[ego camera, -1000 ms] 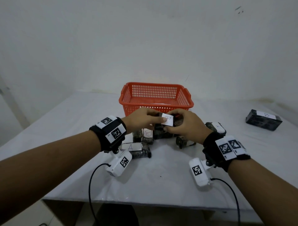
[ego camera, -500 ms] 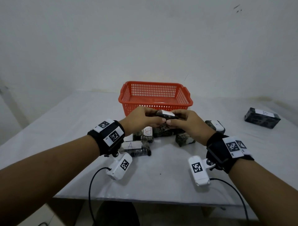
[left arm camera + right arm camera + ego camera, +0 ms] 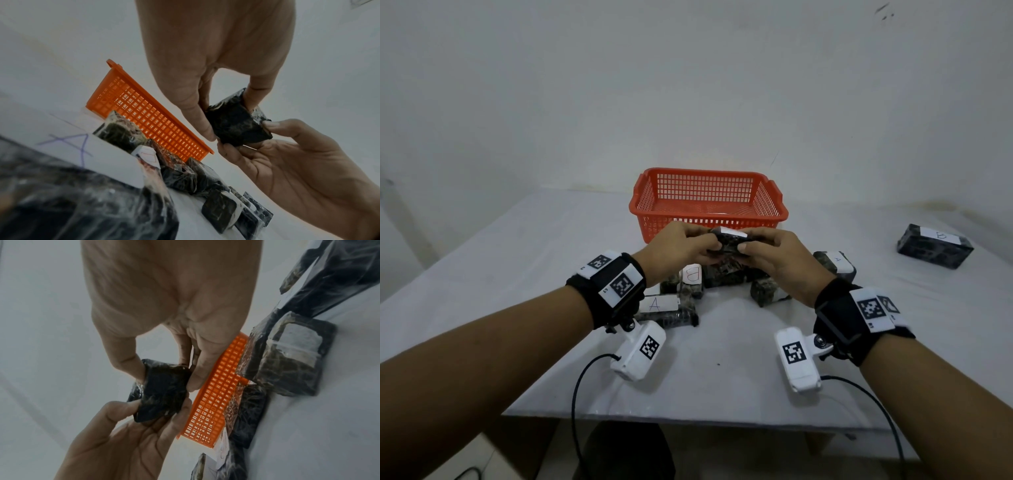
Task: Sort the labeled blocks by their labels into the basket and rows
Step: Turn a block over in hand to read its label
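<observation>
I hold one dark wrapped block (image 3: 727,241) in the air between both hands, just in front of the orange basket's (image 3: 709,202) near wall, at about 12 o'clock from me. My left hand (image 3: 678,248) pinches its left end, thumb on one face and fingers curled on the other; my right hand (image 3: 779,258) pinches the right end the same way, so both are closed around it and neither grips anything else. A white label shows on the block's top, but I cannot read it from here. The basket stands on the white table (image 3: 722,377) just beyond my knuckles. Below my hands lies a cluster of the other blocks (image 3: 722,274): one marked A (image 3: 659,308) at about 10 o'clock under my left wrist, one marked B (image 3: 691,279) standing just beyond it, and another with an A label (image 3: 837,263) at about 2 o'clock beside my right wrist. Well apart, far out at 2 o'clock near the table's right edge, a lone block labelled B (image 3: 935,245) lies flat.
</observation>
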### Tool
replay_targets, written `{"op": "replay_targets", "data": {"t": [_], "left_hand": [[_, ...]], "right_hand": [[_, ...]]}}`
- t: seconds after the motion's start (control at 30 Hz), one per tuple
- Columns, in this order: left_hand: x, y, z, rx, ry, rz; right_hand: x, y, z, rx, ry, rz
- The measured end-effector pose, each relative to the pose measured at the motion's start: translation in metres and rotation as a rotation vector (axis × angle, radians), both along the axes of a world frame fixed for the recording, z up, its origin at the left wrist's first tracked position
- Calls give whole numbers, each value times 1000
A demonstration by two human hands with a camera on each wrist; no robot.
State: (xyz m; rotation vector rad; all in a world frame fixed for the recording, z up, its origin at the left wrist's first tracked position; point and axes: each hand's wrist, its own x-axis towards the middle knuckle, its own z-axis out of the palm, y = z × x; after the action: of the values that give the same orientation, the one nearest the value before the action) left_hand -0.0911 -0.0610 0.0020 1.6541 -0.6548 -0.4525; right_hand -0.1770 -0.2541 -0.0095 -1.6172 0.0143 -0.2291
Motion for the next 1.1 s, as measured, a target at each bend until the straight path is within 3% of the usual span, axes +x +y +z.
{"op": "replay_targets", "data": {"t": [0.3,0.5,0.67,0.83,1.1], "left_hand": [[-2,-3,-1,-37,62,-58],[-3,-5,0,50,-42,0],[-3,-5,-1,-20,64,-74],[-1,-4,-3,0,2,-17],[-3,-8,-2,-23,69,-70]], "right_hand": [[-1,-1,4,-12,22,-53],[-2,4,6,68,41,3],[-2,3,4,7,-5,-69],[-7,-1,5,90,46,81],[-9,-3,9,59,88,32]]}}
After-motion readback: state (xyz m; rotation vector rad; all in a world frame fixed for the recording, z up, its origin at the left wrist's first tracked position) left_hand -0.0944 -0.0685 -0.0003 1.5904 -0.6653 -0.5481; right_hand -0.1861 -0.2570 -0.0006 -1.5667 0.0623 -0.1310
